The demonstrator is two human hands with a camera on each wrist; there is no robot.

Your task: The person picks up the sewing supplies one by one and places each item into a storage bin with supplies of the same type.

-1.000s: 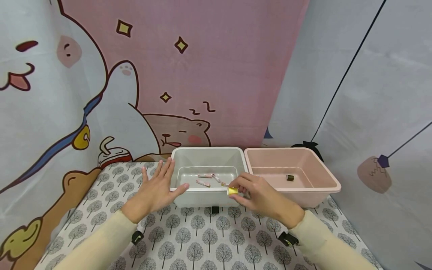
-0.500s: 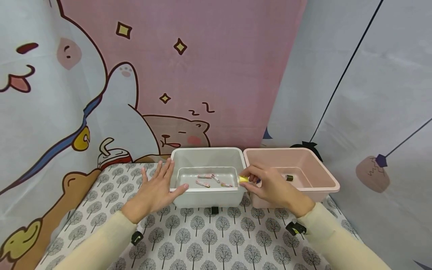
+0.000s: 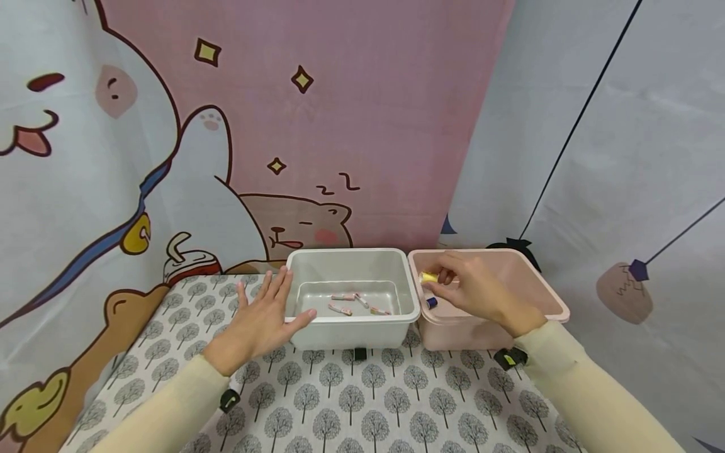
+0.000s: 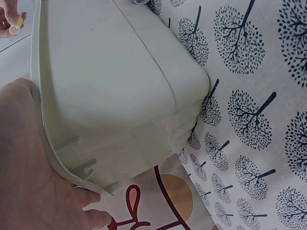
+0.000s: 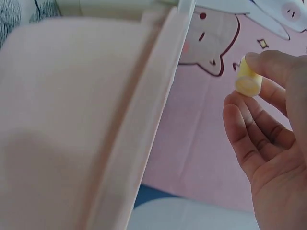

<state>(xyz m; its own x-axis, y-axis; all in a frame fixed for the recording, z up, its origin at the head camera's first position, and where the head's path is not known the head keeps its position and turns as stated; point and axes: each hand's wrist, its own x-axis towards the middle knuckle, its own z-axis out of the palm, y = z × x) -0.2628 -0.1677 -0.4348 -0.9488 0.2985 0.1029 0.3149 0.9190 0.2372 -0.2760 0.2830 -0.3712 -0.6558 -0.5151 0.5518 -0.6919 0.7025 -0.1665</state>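
Note:
My right hand (image 3: 472,286) pinches a yellow thread spool (image 3: 428,277) between thumb and fingers, above the left part of the pink bin (image 3: 544,289). The right wrist view shows the yellow spool near the fingertips, its pale round end visible. A dark blue thread spool (image 3: 432,303) lies in the pink bin below that hand. My left hand (image 3: 257,321) rests against the left rim of the white bin (image 3: 351,333), fingers spread and straight. Several small pinkish sticks (image 3: 340,309) lie on the white bin's floor; their exact kind is too small to tell.
The two bins stand side by side, rims touching or nearly so, on a tree-patterned cloth (image 3: 351,402). A small black object (image 3: 360,353) sits at the white bin's front base. A cartoon-printed curtain (image 3: 385,126) hangs behind.
My right hand has carried the yellow spool from the white bin's front rim rightward to above the pink bin. The dark green spool there is now hidden, the blue one revealed. The left hand stays put.

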